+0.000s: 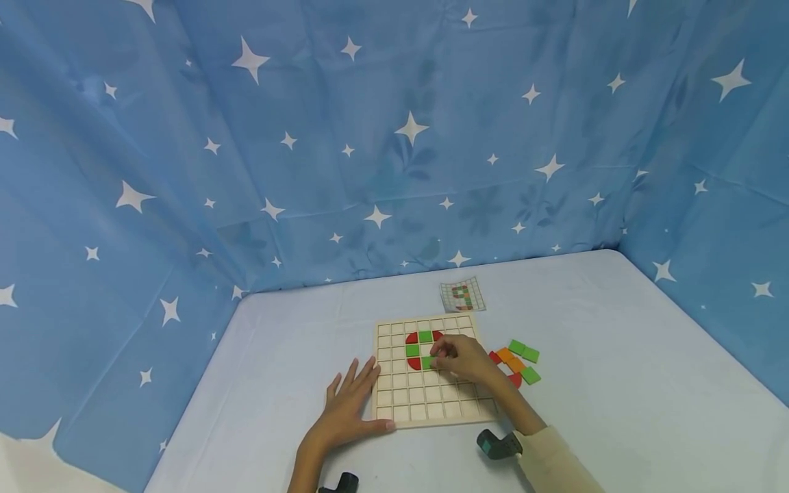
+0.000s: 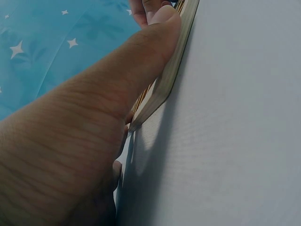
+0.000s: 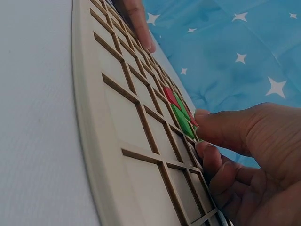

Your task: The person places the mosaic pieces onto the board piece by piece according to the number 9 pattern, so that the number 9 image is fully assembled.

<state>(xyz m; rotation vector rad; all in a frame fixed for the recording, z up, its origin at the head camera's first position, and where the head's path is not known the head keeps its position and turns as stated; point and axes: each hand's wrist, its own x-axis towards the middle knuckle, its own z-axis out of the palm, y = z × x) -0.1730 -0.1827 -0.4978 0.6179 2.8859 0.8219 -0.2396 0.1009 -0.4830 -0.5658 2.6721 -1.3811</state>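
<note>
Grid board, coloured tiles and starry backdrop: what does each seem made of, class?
Grid board: probably pale wood, matte and unpainted; its edge looks faintly streaked.
Coloured tiles: painted wood or plastic; their flat, even colour leaves it open.
Starry backdrop: likely printed matte fabric, hanging in soft folds.

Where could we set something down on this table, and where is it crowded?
Bare cloth lies left of the left hand and right of the loose tiles. Crowded: between these and the grid board, where the right forearm crosses.
</note>
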